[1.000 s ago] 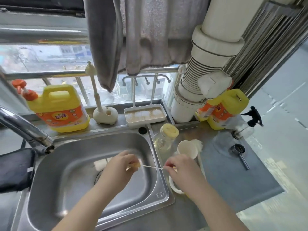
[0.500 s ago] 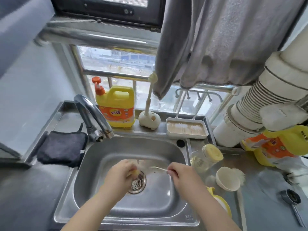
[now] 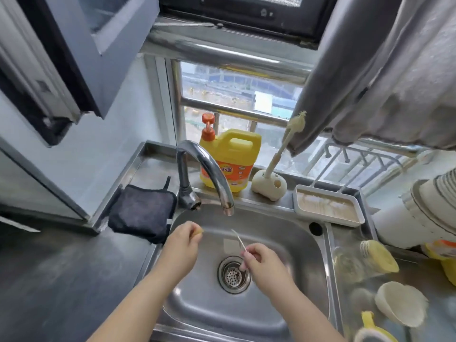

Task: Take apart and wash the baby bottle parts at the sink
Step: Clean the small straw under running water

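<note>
Steel is forming the sink (image 3: pixel 291 233), and both hands are hanging over its basin. The left hand (image 3: pixel 181 245) is hovering toward the basin's left rim, its fingers curled round a small yellow part (image 3: pixel 199 231) that is peeking out beside the thumb; what the part is cannot be told. The right hand (image 3: pixel 265 264) is hovering just above and right of the drain strainer (image 3: pixel 234 274), its fingers pinching the lower end of a thin straw (image 3: pixel 238 240), which is slanting up and left toward the faucet (image 3: pixel 209 169). The faucet spout is arching over the back of the sink, with no water visibly running.

Behind the sink, on the ledge, a yellow detergent jug (image 3: pixel 230 160) with an orange pump is standing, and right of it a cream brush holder (image 3: pixel 270 187) is carrying a long brush (image 3: pixel 288 139) leaning to the right. Further right on that ledge a white tray (image 3: pixel 328 208) is sitting. Left of the sink a dark cloth (image 3: pixel 144 212) is lying on the counter (image 3: pixel 61 280). Right of the sink, on the draining side, a clear bottle (image 3: pixel 350 262) with a yellow collar (image 3: pixel 378 255) is lying on its side, and nearer the camera a cream cup-shaped piece (image 3: pixel 399 307) is resting, blurred. A grey towel (image 3: pixel 385 70) is hanging above the sink's right back corner.
</note>
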`<action>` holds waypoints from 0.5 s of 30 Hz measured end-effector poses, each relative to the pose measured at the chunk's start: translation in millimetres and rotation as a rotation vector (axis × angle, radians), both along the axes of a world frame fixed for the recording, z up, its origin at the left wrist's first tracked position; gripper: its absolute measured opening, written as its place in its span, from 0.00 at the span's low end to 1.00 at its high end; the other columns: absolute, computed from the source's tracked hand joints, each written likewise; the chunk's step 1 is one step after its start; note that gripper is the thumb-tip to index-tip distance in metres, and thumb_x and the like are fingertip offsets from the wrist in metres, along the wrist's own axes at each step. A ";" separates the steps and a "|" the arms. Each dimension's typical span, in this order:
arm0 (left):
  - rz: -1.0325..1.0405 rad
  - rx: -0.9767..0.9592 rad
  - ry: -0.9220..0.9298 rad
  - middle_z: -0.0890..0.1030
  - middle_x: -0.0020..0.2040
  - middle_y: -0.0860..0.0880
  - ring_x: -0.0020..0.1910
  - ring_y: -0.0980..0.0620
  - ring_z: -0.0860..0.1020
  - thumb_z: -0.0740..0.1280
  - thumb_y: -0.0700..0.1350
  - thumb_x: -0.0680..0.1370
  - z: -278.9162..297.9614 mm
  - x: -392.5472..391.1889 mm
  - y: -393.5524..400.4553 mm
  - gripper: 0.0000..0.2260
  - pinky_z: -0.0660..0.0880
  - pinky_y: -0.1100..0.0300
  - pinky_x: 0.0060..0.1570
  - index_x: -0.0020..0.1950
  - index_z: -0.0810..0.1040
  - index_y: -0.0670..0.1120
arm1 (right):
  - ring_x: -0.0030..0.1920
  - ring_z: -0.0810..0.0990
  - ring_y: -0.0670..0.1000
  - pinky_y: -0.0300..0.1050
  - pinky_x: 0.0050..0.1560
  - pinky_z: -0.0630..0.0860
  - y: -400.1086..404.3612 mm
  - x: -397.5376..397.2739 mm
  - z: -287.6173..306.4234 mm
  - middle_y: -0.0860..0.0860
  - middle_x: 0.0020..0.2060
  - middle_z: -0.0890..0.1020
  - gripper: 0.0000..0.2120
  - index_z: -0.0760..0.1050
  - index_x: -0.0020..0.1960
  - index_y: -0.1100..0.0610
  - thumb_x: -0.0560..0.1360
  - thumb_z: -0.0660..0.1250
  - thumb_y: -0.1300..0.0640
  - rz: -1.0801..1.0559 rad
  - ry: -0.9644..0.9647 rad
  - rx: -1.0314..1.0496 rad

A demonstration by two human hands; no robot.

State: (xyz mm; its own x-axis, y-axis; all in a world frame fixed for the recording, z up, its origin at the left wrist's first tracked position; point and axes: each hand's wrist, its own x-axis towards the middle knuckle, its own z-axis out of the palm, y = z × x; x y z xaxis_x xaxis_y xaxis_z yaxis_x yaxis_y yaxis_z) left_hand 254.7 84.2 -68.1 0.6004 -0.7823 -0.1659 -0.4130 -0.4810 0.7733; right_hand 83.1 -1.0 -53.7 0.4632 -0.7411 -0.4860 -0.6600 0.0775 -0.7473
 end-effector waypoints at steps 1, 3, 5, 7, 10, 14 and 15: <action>0.016 0.018 0.041 0.76 0.44 0.52 0.41 0.57 0.72 0.62 0.41 0.79 -2.6 2.3 -1.7 0.05 0.64 0.72 0.37 0.45 0.72 0.48 | 0.22 0.69 0.38 0.32 0.28 0.63 1.0 6.1 -2.1 0.47 0.31 0.79 0.07 0.76 0.47 0.55 0.80 0.59 0.59 -0.007 -0.017 0.021; 0.042 0.041 0.102 0.76 0.45 0.53 0.43 0.56 0.73 0.63 0.41 0.79 -8.5 6.4 -5.7 0.03 0.65 0.66 0.40 0.47 0.74 0.48 | 0.23 0.68 0.39 0.34 0.30 0.64 2.9 16.7 -9.1 0.46 0.29 0.79 0.08 0.76 0.46 0.55 0.80 0.59 0.59 -0.027 -0.041 0.058; 0.095 0.037 0.162 0.77 0.46 0.53 0.45 0.54 0.74 0.65 0.42 0.78 -14.3 10.3 -9.9 0.01 0.66 0.62 0.42 0.49 0.76 0.47 | 0.24 0.69 0.39 0.35 0.31 0.64 4.9 24.7 -16.7 0.46 0.27 0.78 0.08 0.76 0.46 0.54 0.80 0.59 0.59 -0.080 -0.072 0.107; 0.214 0.008 0.299 0.77 0.42 0.51 0.41 0.53 0.73 0.66 0.42 0.78 -19.7 13.4 -15.4 0.03 0.68 0.62 0.37 0.47 0.78 0.44 | 0.25 0.69 0.40 0.35 0.30 0.64 6.7 28.9 -22.6 0.46 0.27 0.78 0.09 0.77 0.46 0.55 0.80 0.59 0.60 -0.151 -0.097 0.152; 0.429 -0.064 0.613 0.74 0.36 0.48 0.34 0.51 0.68 0.67 0.42 0.78 -26.4 17.1 -25.1 0.05 0.67 0.62 0.33 0.42 0.79 0.44 | 0.22 0.68 0.40 0.32 0.28 0.64 11.0 28.9 -27.8 0.47 0.28 0.77 0.09 0.77 0.47 0.58 0.80 0.58 0.62 -0.210 -0.116 0.191; 0.580 -0.060 0.781 0.76 0.36 0.48 0.29 0.54 0.65 0.67 0.47 0.78 -36.1 21.7 -43.0 0.08 0.66 0.64 0.29 0.46 0.79 0.42 | 0.23 0.69 0.38 0.33 0.30 0.64 13.2 27.4 -35.1 0.47 0.28 0.78 0.10 0.77 0.44 0.56 0.79 0.59 0.62 -0.215 -0.072 0.180; 0.606 -0.065 0.818 0.75 0.35 0.48 0.28 0.54 0.64 0.67 0.48 0.78 -39.2 22.9 -47.8 0.10 0.65 0.67 0.26 0.46 0.79 0.41 | 0.23 0.69 0.39 0.34 0.29 0.64 12.7 28.0 -36.5 0.47 0.28 0.78 0.10 0.77 0.43 0.56 0.79 0.59 0.62 -0.213 -0.071 0.185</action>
